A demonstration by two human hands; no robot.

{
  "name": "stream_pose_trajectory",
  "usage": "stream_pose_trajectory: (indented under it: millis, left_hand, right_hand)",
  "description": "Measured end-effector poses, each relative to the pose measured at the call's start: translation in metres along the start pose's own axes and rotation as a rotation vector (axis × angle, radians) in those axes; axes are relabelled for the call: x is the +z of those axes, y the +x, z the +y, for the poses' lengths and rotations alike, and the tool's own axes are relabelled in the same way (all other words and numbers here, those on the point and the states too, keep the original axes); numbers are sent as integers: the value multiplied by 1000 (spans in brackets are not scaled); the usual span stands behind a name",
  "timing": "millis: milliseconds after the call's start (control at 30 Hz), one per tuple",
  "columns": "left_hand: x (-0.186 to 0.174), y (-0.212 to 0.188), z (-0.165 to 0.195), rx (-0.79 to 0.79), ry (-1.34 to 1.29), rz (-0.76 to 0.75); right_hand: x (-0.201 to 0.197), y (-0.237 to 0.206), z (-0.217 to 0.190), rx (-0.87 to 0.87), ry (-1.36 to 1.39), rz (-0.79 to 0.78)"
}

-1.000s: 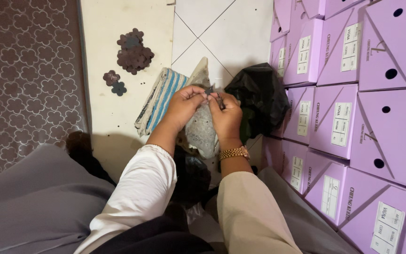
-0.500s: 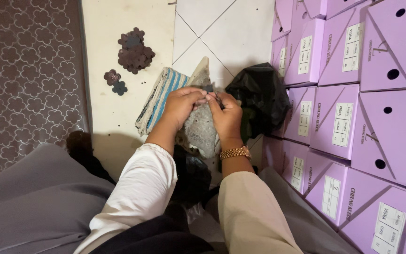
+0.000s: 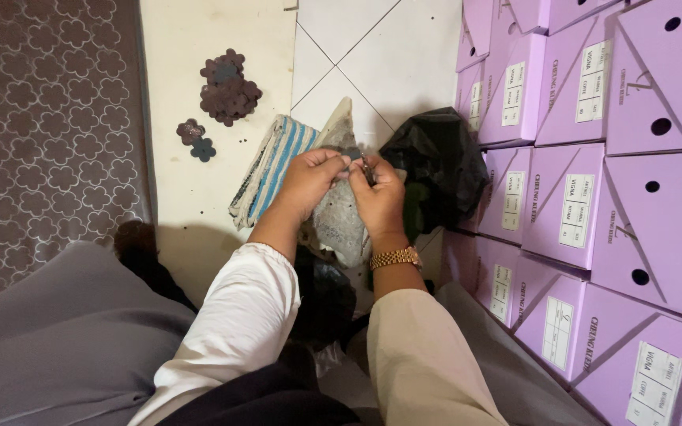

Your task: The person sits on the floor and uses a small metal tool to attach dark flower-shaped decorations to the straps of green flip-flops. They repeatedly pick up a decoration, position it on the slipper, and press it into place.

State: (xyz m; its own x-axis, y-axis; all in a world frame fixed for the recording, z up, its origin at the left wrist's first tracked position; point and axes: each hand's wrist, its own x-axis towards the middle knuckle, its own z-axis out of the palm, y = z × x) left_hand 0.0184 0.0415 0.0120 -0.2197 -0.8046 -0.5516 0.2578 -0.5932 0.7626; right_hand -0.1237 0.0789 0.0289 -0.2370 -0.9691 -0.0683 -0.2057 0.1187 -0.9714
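A white tiled floor (image 3: 404, 55) is carrying everything here. A patterned grey carpet (image 3: 41, 134) is covering its left side. Beside the carpet's edge, a heap of dark flower-shaped pieces (image 3: 229, 87) is lying, with two loose ones (image 3: 196, 138) sitting just below it. A folded blue-striped cloth (image 3: 271, 170) is resting mid-floor, a black plastic bag (image 3: 440, 162) is slumping near it, and lilac boxes (image 3: 609, 181) are standing stacked along the right edge.

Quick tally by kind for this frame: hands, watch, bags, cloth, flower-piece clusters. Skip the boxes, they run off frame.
Hands: 2, left hand and right hand, fingertips meeting over the speckled bag
Gold watch: 1
Bags: 2, speckled bag and black bag
Striped cloth: 1
Dark flower-piece clusters: 2, big cluster and small cluster
Total: 8
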Motion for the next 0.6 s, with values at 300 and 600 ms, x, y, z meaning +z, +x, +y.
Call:
stream_pose_trajectory:
  millis: [300,600]
  left_hand:
    - [1,-29,4,-43,14,78]
    - [-5,-34,-28,45,29,-3]
  right_hand:
    - [-1,-24,-9,-93,-211,59]
    - [-8,-44,-11,-173,-364,-5]
